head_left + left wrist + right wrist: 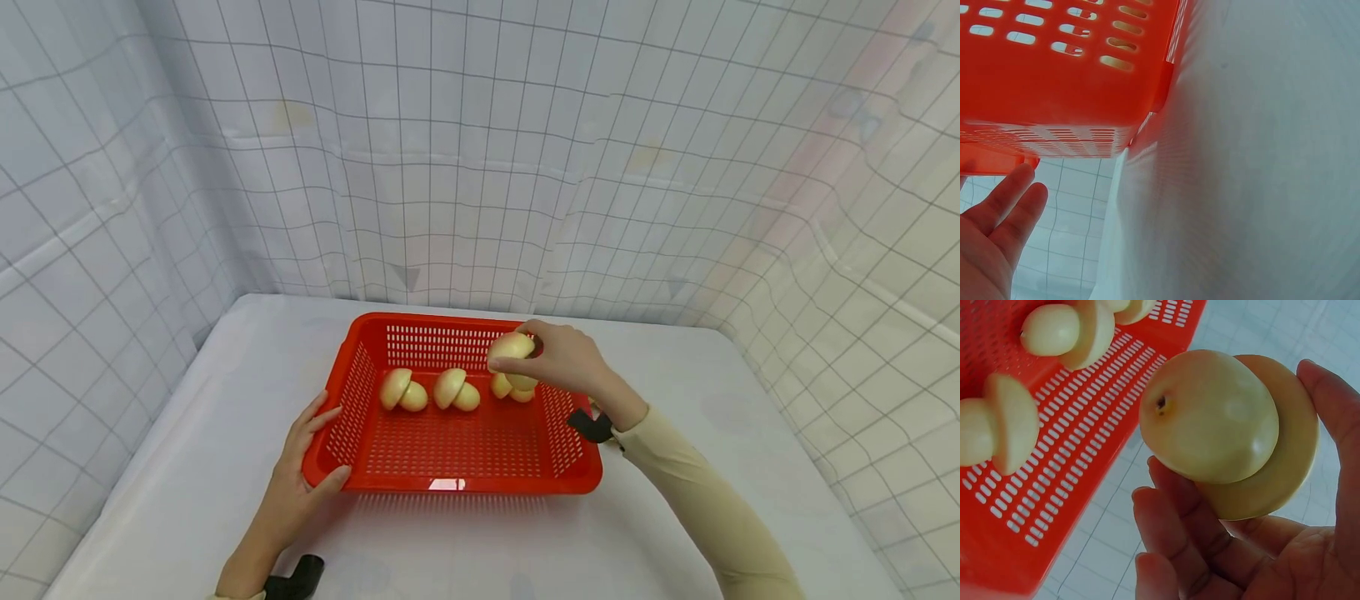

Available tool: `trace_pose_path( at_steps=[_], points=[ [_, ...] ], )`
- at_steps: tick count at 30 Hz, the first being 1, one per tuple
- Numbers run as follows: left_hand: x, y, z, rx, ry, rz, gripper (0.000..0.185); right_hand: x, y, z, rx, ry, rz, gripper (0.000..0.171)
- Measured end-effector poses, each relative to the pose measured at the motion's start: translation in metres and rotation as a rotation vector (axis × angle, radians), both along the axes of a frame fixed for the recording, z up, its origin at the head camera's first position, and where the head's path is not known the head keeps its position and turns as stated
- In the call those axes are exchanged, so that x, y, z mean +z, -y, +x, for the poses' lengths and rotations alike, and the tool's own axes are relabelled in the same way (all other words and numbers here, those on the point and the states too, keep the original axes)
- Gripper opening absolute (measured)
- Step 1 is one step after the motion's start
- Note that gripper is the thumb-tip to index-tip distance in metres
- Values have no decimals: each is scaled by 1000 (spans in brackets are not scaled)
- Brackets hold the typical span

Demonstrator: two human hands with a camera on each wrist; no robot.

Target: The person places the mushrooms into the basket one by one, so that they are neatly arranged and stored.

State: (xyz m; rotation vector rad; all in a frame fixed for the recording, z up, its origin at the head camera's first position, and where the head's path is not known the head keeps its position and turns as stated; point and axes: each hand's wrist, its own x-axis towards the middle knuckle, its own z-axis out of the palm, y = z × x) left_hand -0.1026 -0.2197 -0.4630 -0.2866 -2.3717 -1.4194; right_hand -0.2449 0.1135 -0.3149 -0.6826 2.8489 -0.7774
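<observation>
My right hand [566,357] holds a toy mushroom [1210,419] with a pale yellow stem and a tan cap, thumb on one side and fingers on the other. It is above the right part of a red plastic basket [450,485]. Inside, toward the back, lie a left mushroom [393,388], a middle mushroom [450,389] and a right mushroom [500,385], the last partly hidden by the held one. My left hand [296,467] touches the basket's front left corner, fingers spread along the left rim and thumb at the front rim. In the left wrist view its visible fingers [1019,215] look straight.
The basket has slotted walls and stands on a white-covered table [675,500]. White curtains with a dark grid [465,167] hang behind the table and at both sides. Something small and pale beside the right wrist is mostly hidden.
</observation>
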Motion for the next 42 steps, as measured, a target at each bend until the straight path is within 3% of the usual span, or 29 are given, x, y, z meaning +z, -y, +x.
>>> trace_pose_path(
  at_steps=[11, 19, 26, 42],
  points=[
    [3, 0, 2, -2, -13, 2, 68, -2, 32, -1, 78, -59, 36, 58],
    [2, 0, 1, 5, 27, 0, 69, -13, 54, -4, 188, 52, 72, 54],
    [2, -1, 1, 5, 20, 0, 69, -25, 77, -5, 280, 8, 139, 53],
    [1, -1, 1, 12, 17, -12, 68, -49, 111, 1, 421, 79, 259, 62]
  ],
)
